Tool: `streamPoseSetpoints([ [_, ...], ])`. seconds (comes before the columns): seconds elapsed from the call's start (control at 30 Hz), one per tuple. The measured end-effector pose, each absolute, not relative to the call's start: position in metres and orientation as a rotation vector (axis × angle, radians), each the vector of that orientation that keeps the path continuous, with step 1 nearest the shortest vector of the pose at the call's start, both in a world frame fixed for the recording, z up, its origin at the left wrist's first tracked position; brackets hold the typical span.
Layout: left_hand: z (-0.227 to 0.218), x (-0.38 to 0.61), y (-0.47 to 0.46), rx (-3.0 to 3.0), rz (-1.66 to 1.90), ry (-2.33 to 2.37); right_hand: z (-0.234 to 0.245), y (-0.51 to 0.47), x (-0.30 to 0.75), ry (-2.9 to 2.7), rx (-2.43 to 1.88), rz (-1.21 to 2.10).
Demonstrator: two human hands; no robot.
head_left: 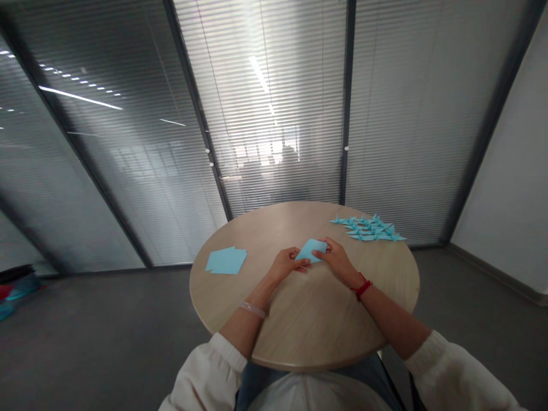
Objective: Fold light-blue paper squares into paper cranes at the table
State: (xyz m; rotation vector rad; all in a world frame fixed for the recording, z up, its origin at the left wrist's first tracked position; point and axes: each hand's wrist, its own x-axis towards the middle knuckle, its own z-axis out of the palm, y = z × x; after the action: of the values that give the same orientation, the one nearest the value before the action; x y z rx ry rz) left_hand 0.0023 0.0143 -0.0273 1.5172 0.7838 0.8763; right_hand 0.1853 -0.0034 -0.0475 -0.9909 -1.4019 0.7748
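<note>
A light-blue piece of origami paper (310, 250) is held between my two hands over the middle of the round table. My left hand (287, 264) pinches its lower left side, with the thumb on top and fingers beneath. On the other side my right hand (336, 258) grips the right edge, thumb on the face of the paper. The piece looks smaller than the loose sheets, but its folds are too small to make out. To the left lie several flat blue paper sheets (226, 261), overlapping. Folded blue paper cranes (371, 227) stand in rows at the far right.
The round wooden table (317, 337) has its near edge close to my body. Behind it stands a glass partition with blinds (278, 188). A dark bin-like object (19, 279) with a blue and red lining is on the floor at the far left.
</note>
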Motion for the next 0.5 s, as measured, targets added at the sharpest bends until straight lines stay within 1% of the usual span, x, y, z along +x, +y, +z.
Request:
streamPoseSetpoints([
  [0.27, -0.019, -0.001, 0.016, 1.435, 1.091, 0.798, -0.051, 0.001, 0.189, -1.243, -1.02, 0.694],
  [0.5, -0.015, -0.006, 0.016, 1.361, 1.259, 0.79, -0.05, -0.002, 0.189, -1.271, -0.943, 0.772],
])
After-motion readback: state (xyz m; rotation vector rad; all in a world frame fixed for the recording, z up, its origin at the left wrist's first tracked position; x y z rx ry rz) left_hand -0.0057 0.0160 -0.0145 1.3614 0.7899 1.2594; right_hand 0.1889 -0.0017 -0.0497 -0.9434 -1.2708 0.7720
